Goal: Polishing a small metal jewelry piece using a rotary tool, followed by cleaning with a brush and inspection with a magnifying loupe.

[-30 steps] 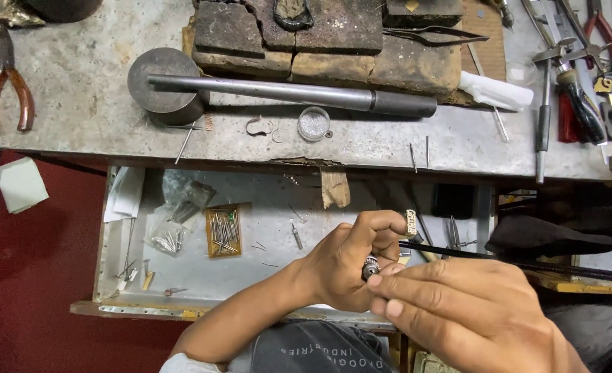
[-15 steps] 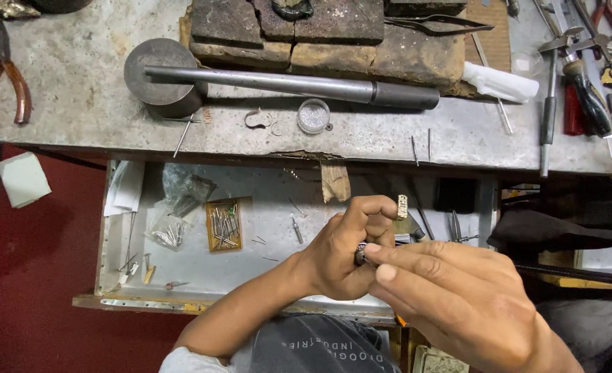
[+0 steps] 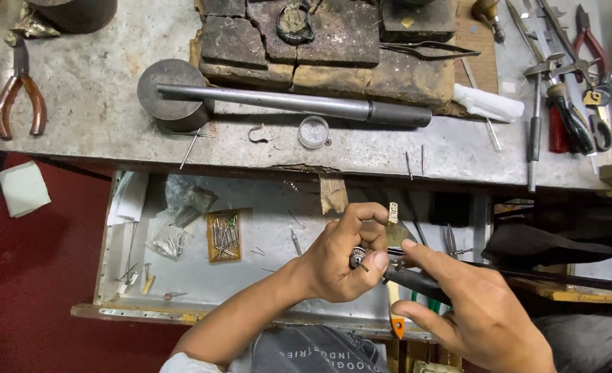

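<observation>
The left hand (image 3: 340,259) pinches the small metal chuck (image 3: 357,258) of a black handpiece (image 3: 416,282) (steadying its tip) gripped by the right hand (image 3: 475,314), above the open drawer (image 3: 264,207)

Above the grey metal drawer (image 3: 181,290), the grey bench top (image 3: 99,103) carries pliers (image 3: 17,97) with reddish-brown handles, a dull grey steel rod (image 3: 285,103) and charred brown-black blocks (image 3: 319,48). Left of the drawer, the floor (image 3: 36,276) is dark red, with a pale paper square (image 3: 23,188).
</observation>
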